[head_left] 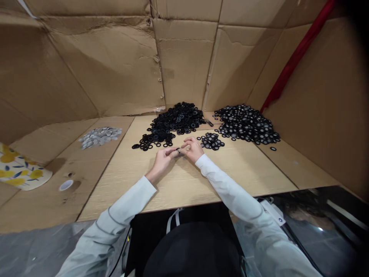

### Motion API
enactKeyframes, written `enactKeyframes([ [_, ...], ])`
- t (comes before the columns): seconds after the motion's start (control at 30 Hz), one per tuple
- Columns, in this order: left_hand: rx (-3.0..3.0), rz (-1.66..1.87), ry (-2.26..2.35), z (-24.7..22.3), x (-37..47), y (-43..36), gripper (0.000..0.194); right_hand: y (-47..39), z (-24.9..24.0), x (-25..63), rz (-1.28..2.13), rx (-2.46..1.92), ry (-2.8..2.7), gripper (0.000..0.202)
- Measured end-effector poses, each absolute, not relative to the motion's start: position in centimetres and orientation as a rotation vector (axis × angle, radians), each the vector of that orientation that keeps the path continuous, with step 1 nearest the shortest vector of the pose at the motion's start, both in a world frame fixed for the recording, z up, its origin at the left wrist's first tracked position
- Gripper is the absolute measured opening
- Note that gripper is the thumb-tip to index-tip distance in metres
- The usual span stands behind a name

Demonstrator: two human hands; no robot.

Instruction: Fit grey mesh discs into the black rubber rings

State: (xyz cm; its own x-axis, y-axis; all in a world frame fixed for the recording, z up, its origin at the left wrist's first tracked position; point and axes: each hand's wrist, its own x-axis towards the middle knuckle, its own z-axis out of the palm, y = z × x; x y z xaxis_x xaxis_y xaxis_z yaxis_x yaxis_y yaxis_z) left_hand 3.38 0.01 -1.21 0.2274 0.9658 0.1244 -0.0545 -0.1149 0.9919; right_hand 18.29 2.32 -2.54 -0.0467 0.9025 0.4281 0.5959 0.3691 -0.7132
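Over the middle of the wooden table (184,184), my left hand (163,161) and my right hand (193,150) meet fingertip to fingertip. Both pinch one small black ring (178,150) between them. Behind my hands lies a heap of black rings (178,119), with looser ones (155,139) spread to its front left. A small cluster of black rings with pale centres (211,141) sits just right of my right hand. Farther right is a larger pile of the same filled rings (248,125). Flat silvery discs (100,136) form a pile at the left.
Cardboard walls (187,65) enclose the table's back and sides. A small tool (208,122) lies between the black piles. On the left are a lemon-patterned container (23,169) and a small white round item (66,185). Red cloth (296,57) hangs at the right.
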Motion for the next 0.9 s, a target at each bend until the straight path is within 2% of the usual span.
enactKeyframes([
  [0.13,1.321,1.135,0.952,-1.1,3.5,-0.1,0.026,2.7,-2.5,18.5,0.817,-1.26,-1.645,0.01],
  [0.5,1.276,1.068,0.844,-1.1,3.3,-0.1,0.038,2.7,-3.0,18.6,1.24,-1.069,-1.35,0.019],
  [0.67,1.356,1.022,0.851,-0.2,3.4,-0.5,0.046,2.7,-3.2,18.3,1.266,-1.014,-1.275,0.024],
  [0.9,1.258,1.047,0.875,-0.4,3.2,-0.2,0.03,2.3,-2.4,18.4,1.282,-1.018,-1.396,0.024],
])
